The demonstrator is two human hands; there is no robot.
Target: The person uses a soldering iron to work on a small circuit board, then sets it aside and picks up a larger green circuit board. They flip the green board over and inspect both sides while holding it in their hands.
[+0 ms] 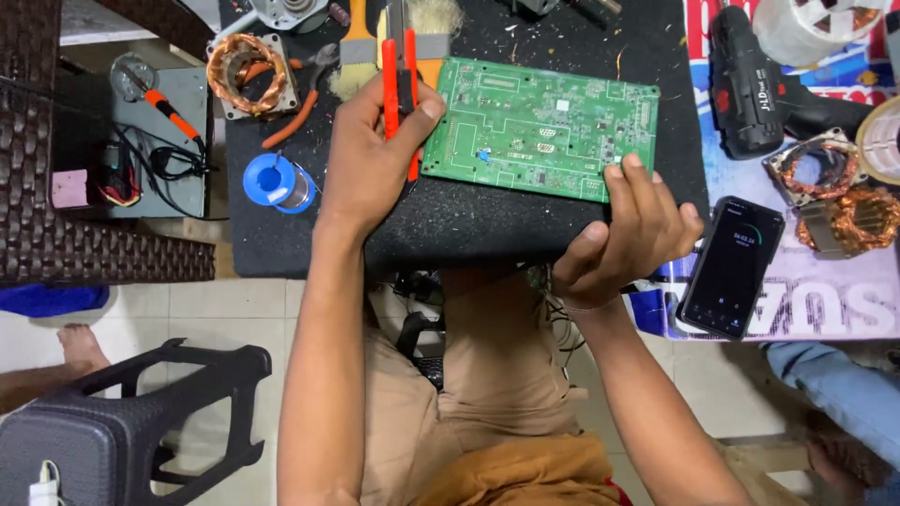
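Observation:
A green circuit board (539, 126) lies flat on a black mat (469, 220) on the workbench. My left hand (370, 159) grips a pair of pliers with red-orange handles (400, 80) beside the board's left edge, thumb close to the board. My right hand (623, 234) rests at the mat's front edge, with fingertips pressing on the board's near right corner.
Behind the pliers lies a paintbrush (359, 42). Left of it are a copper motor winding (248, 70), orange-handled cutters (300, 103), a blue solder spool (275, 183) and a soldering iron (169, 112). To the right sit a black drill (750, 89), a phone (731, 267) and copper coils (848, 211). A black stool (122, 422) stands on the floor.

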